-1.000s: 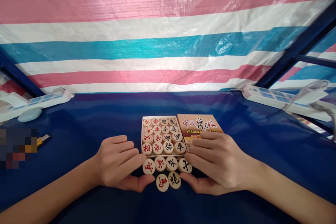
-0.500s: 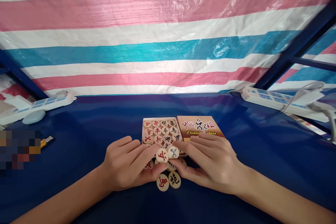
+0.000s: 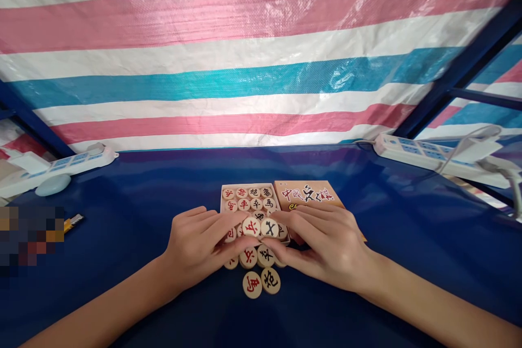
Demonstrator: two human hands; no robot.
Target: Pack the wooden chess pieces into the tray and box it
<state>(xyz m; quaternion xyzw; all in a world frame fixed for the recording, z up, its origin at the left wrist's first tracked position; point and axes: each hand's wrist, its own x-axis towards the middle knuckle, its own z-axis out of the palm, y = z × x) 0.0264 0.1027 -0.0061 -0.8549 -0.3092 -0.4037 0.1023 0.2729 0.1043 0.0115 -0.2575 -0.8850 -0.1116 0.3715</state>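
My left hand (image 3: 199,244) pinches a round wooden piece with a red character (image 3: 251,227). Beside it, my right hand (image 3: 322,239) pinches a piece with a black character (image 3: 269,228). Both pieces are over the near part of an open box (image 3: 222,201) that holds rows of red and black pieces. In front of the box, several more pieces lie on the table, partly behind my fingers. Nearest to me are a red piece (image 3: 252,285) and a black piece (image 3: 271,281), side by side.
The orange box lid (image 3: 310,190) lies right of the open box, partly under my right hand. Power strips stand at the left (image 3: 81,160) and right (image 3: 416,152) of the blue table (image 3: 183,174). A pale mouse (image 3: 53,185) and a yellow cutter (image 3: 73,222) are at the left.
Both hands have moved slightly away from me with their pieces, now over the box's near rows. The red and black pieces just in front of the box show more fully.
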